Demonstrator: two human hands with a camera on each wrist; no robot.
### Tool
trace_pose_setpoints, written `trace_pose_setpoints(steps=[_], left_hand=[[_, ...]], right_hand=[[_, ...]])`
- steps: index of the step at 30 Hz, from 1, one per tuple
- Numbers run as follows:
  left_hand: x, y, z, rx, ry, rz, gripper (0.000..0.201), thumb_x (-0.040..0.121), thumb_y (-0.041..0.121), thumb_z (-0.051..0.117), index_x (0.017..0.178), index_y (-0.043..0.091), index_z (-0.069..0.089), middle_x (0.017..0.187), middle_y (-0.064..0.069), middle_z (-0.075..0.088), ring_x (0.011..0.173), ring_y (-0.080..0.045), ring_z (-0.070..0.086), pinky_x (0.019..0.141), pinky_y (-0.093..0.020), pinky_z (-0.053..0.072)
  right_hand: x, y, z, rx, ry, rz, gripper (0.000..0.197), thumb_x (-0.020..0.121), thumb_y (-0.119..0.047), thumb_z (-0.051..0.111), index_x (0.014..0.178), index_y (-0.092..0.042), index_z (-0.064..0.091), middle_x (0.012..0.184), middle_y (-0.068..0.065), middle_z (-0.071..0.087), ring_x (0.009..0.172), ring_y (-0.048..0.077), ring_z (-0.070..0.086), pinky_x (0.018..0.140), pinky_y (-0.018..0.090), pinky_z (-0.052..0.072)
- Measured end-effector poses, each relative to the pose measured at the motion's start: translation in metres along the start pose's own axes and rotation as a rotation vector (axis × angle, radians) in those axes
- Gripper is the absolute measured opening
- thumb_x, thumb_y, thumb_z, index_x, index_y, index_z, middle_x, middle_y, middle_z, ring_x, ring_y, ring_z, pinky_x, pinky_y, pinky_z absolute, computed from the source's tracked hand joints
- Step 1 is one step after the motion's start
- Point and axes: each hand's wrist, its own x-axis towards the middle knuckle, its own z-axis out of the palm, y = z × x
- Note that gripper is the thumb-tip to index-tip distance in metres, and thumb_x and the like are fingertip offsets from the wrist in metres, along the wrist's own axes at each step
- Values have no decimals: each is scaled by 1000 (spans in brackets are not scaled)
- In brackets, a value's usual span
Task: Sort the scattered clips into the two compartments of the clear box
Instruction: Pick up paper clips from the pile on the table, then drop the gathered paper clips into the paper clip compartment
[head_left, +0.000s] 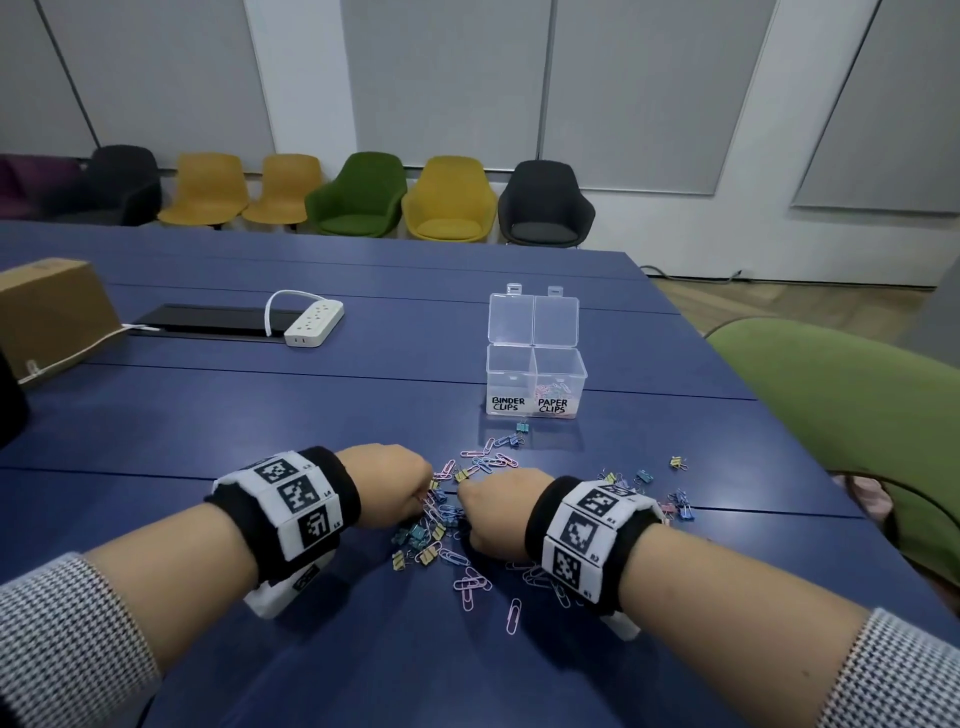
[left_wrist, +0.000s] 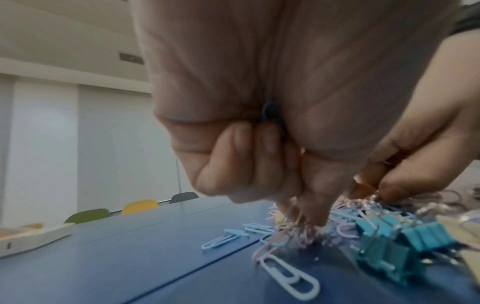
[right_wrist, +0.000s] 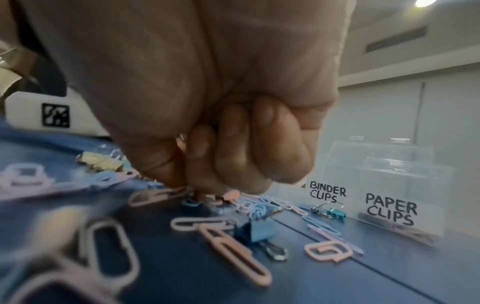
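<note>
Pastel paper clips (head_left: 470, 582) and small binder clips (head_left: 415, 535) lie scattered on the blue table (head_left: 260, 415). Both hands are down in the pile, close together. My left hand (head_left: 423, 493) is curled: a dark blue paper clip (left_wrist: 271, 115) is tucked in the palm, and the fingertips (left_wrist: 311, 214) pinch pale paper clips. My right hand (head_left: 465, 493) is curled too, its thumb and fingers (right_wrist: 197, 156) pinching a pink paper clip (right_wrist: 158, 195). The clear box (head_left: 509, 376) stands open beyond; its PAPER CLIPS side (right_wrist: 389, 207) holds some clips.
A teal binder clip (head_left: 521, 427) lies just before the box. More clips (head_left: 675, 506) sit to the right of my right wrist. A white power strip (head_left: 314, 325) and a cardboard box (head_left: 52, 312) are far left. A green chair (head_left: 841, 415) stands by the table's right edge.
</note>
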Motion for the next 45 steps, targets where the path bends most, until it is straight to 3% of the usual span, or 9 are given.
trace_pose_setpoints(steps=[3, 6, 13, 18, 22, 26, 36, 41, 45], left_hand=[[-3, -9, 1, -115, 48, 1, 20, 94, 27, 48, 102, 14, 61, 101, -4, 65, 83, -21, 53, 72, -27, 40], [-10, -26, -1, -371, 125, -3, 21, 94, 30, 52, 99, 13, 64, 89, 3, 63, 78, -13, 54, 70, -22, 42], [-30, -52, 4, -1838, 146, 87, 37, 57, 40, 85, 75, 16, 64, 59, 7, 28, 42, -4, 24, 36, -14, 21], [-30, -43, 14, -2547, -7, 119, 30, 48, 1, 73, 65, 12, 49, 56, 4, 30, 40, -10, 30, 34, -21, 24], [-22, -28, 21, -2642, 81, -118, 9, 67, 10, 40, 58, 13, 39, 59, 2, 27, 40, -12, 28, 38, -20, 18], [-14, -31, 19, -2535, 78, -289, 16, 76, 17, 43, 61, 10, 43, 61, -4, 42, 40, -14, 39, 34, -14, 26], [33, -34, -19, -1521, -178, -395, 20, 94, 5, 40, 76, 3, 49, 56, -8, 52, 42, -14, 46, 35, -18, 34], [90, -7, -88, -1720, -26, -241, 40, 102, 26, 33, 71, 5, 47, 56, -8, 51, 39, -12, 48, 37, -15, 37], [134, 30, -118, -2101, 202, -98, 51, 102, 43, 28, 78, 2, 50, 68, -10, 44, 54, -16, 45, 55, -25, 41]], right_hand=[[-3, 2, -5, 97, 5, 37, 25, 95, -20, 43, 111, -4, 52, 109, 17, 61, 93, 32, 56, 70, 31, 38], [-3, 20, -9, 374, 43, 58, 18, 93, -18, 40, 79, -9, 46, 77, 13, 49, 70, 26, 46, 54, 29, 33], [-13, 55, -1, 2036, 76, -34, 24, 87, -13, 37, 63, -17, 39, 57, -2, 34, 44, 9, 24, 44, 19, 12], [-6, 56, 3, 2417, 135, -76, 24, 88, -24, 41, 69, -12, 48, 61, 2, 46, 41, 10, 34, 36, 14, 21], [4, 53, -1, 2378, 122, 135, 37, 98, -30, 40, 65, -16, 42, 45, -5, 35, 29, 5, 25, 29, 12, 14], [2, 61, -4, 2101, 106, 240, 42, 99, -36, 41, 61, -19, 37, 41, -8, 27, 28, 4, 21, 32, 10, 14], [-14, 132, -19, 853, -427, 210, 34, 96, -23, 49, 63, -15, 55, 51, -2, 47, 32, 6, 38, 33, 11, 24], [-1, 163, -55, 516, -34, 379, 43, 98, -36, 41, 61, -15, 42, 55, 3, 42, 40, 17, 34, 35, 15, 29], [37, 183, -57, 978, 441, 402, 38, 96, -22, 39, 59, -16, 35, 55, 4, 36, 44, 19, 30, 41, 22, 26]])
